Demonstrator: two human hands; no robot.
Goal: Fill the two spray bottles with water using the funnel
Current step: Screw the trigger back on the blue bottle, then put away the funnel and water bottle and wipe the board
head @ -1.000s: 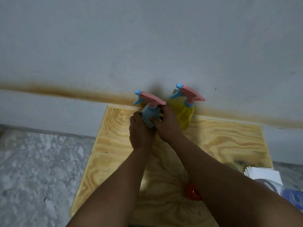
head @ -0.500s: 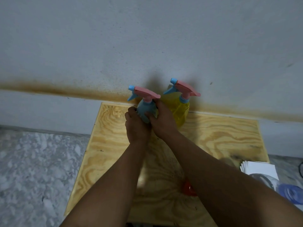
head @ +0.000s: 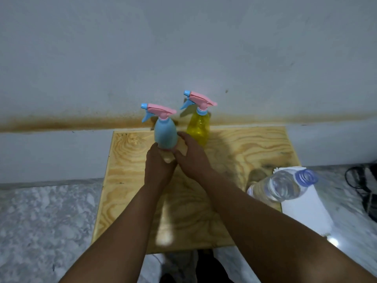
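I am cupping the base of the upright blue spray bottle (head: pixel 165 133), pink trigger screwed on, between my left hand (head: pixel 158 168) and right hand (head: pixel 190 158), fingers loosely open.

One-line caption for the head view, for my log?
Both hands, left hand and right hand, at the base of the capped blue spray bottle; yellow spray bottle behind.

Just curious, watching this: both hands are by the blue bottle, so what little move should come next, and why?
Probably twist off the blue bottle's pink sprayer: it sits on the neck, so no water can go in. Left hand and right hand are at its base.
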